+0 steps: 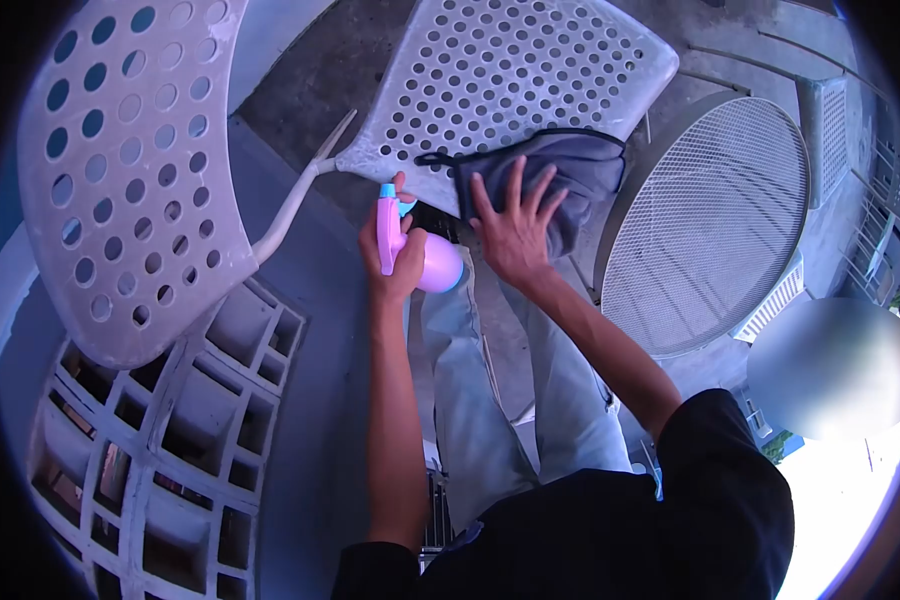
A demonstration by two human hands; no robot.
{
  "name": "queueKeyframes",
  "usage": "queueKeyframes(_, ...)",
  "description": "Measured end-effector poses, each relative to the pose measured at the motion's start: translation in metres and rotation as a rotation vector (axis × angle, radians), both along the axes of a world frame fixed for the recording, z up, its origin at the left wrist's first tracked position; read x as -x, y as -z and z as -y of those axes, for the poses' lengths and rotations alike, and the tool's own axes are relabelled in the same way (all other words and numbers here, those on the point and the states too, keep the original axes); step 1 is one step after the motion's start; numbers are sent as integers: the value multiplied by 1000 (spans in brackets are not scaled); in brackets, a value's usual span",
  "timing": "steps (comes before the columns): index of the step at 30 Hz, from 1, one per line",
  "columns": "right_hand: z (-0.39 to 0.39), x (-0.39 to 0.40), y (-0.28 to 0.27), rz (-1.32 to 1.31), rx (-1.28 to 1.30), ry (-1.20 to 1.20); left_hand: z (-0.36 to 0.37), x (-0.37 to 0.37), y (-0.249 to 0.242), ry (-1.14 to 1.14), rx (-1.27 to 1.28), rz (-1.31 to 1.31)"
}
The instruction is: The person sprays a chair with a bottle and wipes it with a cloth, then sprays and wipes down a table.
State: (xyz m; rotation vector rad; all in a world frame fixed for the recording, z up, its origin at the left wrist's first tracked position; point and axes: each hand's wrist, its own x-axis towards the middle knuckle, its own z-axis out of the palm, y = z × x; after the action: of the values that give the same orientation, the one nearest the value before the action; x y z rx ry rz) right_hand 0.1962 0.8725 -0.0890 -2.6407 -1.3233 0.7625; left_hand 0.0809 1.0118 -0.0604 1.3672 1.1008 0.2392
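Observation:
My left hand (400, 262) is wrapped round a pink spray bottle (438, 262) with a light-blue nozzle tip and trigger. The bottle lies tilted in front of my legs. My right hand (516, 236) is open, its fingers spread on a dark grey cloth (582, 165) with black edging. That cloth lies folded over the near edge of a pale perforated chair seat (530, 70). Part of the cloth hangs below the edge, and my palm hides some of it. A dark gap shows between the bottle and the cloth.
At left stands a perforated chair back (135, 170), joined to the seat by a curved frame. A lattice block wall (185, 450) is below it. To the right stands a round mesh-topped table (710, 230), with another chair (825, 140) beyond. A blurred round patch covers something at far right.

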Motion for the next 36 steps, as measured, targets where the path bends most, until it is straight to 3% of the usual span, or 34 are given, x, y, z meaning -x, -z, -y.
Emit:
queueKeyframes(5, -67, 3, 12, 35, -169, -196, 1, 16, -1, 34, -116, -23)
queueKeyframes(6, -87, 6, 14, 75, -202, -186, 4, 21, -2, -11, 20, -90)
queueKeyframes(8, -120, 11, 17, 36, -260, -192, 10, 42, 14, -2, -76, -161)
queueKeyframes(10, -141, 17, 22, 52, -296, -237, 12, 50, 11, -129, 63, -159)
queueKeyframes(11, -146, 17, 23, 60, -309, -260, 12, 52, 7, -186, 119, -187)
queueKeyframes(15, -129, 4, 29, -38, -424, -307, 8, 56, -4, -31, 62, -201)
queueKeyframes(18, -90, -16, 21, 23, -304, -293, 12, 54, -19, -68, 129, -205)
queueKeyframes(21, -33, -59, 10, 27, -198, -175, 12, 57, -30, -2, 201, -219)
queueKeyframes(24, 4, -110, 8, 239, -65, -51, 13, 55, -37, 140, 64, -134)
queueKeyframes(25, 10, -126, 12, 285, -35, 8, 12, 53, -41, 150, 128, -138)
queueKeyframes(28, 14, -158, 21, 273, -221, 313, 21, 53, -41, 176, 128, -92)
queueKeyframes(31, 5, -149, 31, 457, -265, 404, 32, 60, -37, 220, 170, -99)
queueKeyframes(34, 6, -105, 32, 258, -298, 720, 45, 70, -35, 256, 190, -173)
queueKeyframes(36, 18, -77, 28, 236, -261, 720, 52, 81, -32, 252, 210, -166)
